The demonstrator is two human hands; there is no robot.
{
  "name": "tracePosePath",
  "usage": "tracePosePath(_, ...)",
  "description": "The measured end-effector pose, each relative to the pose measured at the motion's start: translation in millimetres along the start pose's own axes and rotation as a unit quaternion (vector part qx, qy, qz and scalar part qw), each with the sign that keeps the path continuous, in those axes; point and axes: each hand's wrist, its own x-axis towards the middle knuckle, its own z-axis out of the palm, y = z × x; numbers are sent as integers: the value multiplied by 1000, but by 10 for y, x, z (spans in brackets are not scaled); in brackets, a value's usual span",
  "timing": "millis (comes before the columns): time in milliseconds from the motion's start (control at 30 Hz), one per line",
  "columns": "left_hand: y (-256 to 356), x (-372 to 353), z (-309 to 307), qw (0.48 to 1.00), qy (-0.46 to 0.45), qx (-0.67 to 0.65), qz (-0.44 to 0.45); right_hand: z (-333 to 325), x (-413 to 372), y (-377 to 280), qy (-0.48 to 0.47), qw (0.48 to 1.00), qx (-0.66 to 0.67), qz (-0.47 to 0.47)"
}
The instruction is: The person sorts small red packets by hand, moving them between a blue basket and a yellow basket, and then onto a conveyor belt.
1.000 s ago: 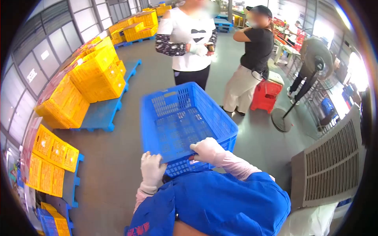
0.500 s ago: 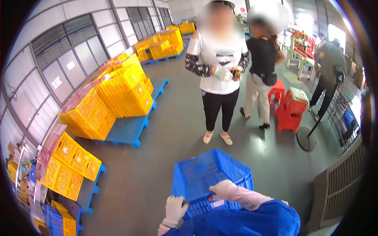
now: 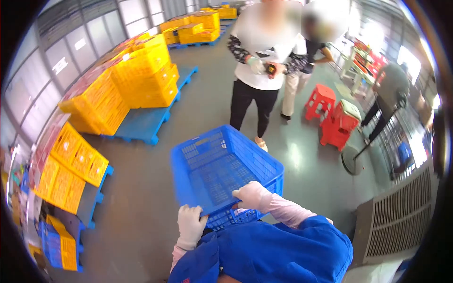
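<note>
A blue plastic crate (image 3: 226, 174) with mesh walls is in front of my body, its inside showing only its own floor and sides. My left hand (image 3: 191, 224), in a white glove, is closed over the near rim at its left corner. Further right on that same rim, my right hand (image 3: 254, 195), also gloved in white, is wrapped round the edge. Part of a white label shows on the crate's near wall below my right hand. The crate's underside is hidden.
Yellow crates (image 3: 146, 70) are stacked on blue pallets (image 3: 141, 125) to the left. A person (image 3: 264, 52) stands just beyond the crate, another behind. Red stools (image 3: 339, 122), a standing fan (image 3: 351, 160) and a grey louvred unit (image 3: 396, 217) are on the right.
The crate, with both my hands on its rim, has shifted left and up in view and looks larger. The person in front appears closer. The person behind has turned or moved.
</note>
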Motion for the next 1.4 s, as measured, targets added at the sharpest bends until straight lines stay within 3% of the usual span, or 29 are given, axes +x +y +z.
tracePosePath(133,-262,94,102,999,1,-38,8,-29,263,26,-11,1000,-22,-8)
tracePosePath(200,-362,126,229,997,-28,-74,9,-109,348,25,-64,997,-17,39)
tracePosePath(367,-432,362,633,993,-21,-115,16,1,379,332,-94,993,-15,73)
tracePosePath(433,-362,554,793,986,-88,-137,24,20,300,507,-105,989,-15,104)
tracePosePath(633,22,1373,1439,970,-151,-158,104,-4,-103,1237,-85,966,31,241)
tracePosePath(733,397,1895,1734,959,-179,-140,170,-145,-309,1620,-73,959,59,268)
tracePosePath(867,413,2010,1988,954,-193,-147,178,-42,-353,1795,-59,947,78,307)
tracePosePath(1067,518,2270,2251,944,-206,-147,210,-21,-376,2042,-28,939,103,328)
tracePosePath(1400,685,2962,2400,957,-223,-95,159,-376,-105,2733,-12,949,97,298)
